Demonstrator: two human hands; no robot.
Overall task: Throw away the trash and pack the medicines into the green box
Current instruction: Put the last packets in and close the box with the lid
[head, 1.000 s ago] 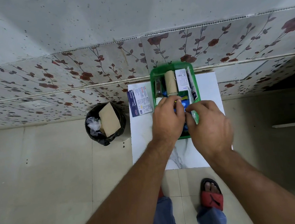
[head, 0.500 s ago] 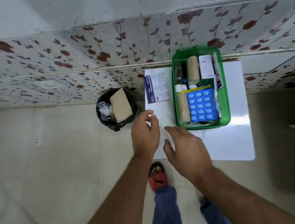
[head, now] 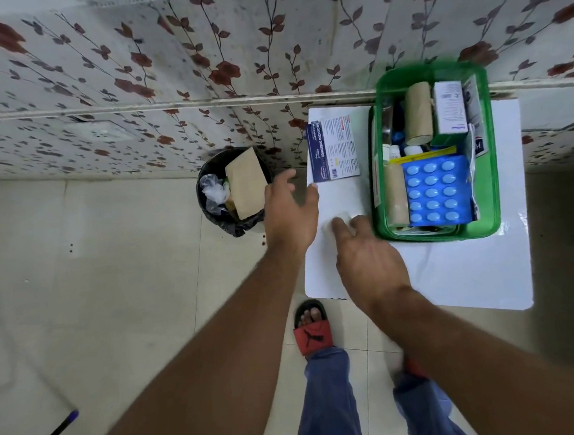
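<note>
Two bare hands over the near-left part of the white bench (head: pixel 454 272). Left hand (head: pixel 287 217): grip spread, empty, hovering between the bin (head: pixel 236 226) and the bench's left edge. Right hand (head: pixel 367 255): fingers loosely spread, nothing pinched, just beside the green box (head: pixel 487 167). Box sits far-right on the bench against the wall, holding a blue blister pack (head: pixel 436 192), two brown rolls and a white carton (head: pixel 448 106). Dressing packet (head: pixel 333 148) lies flat on the bench, left of the box. Black bin on the floor, cardboard piece (head: pixel 247 182) and crumpled plastic inside.
</note>
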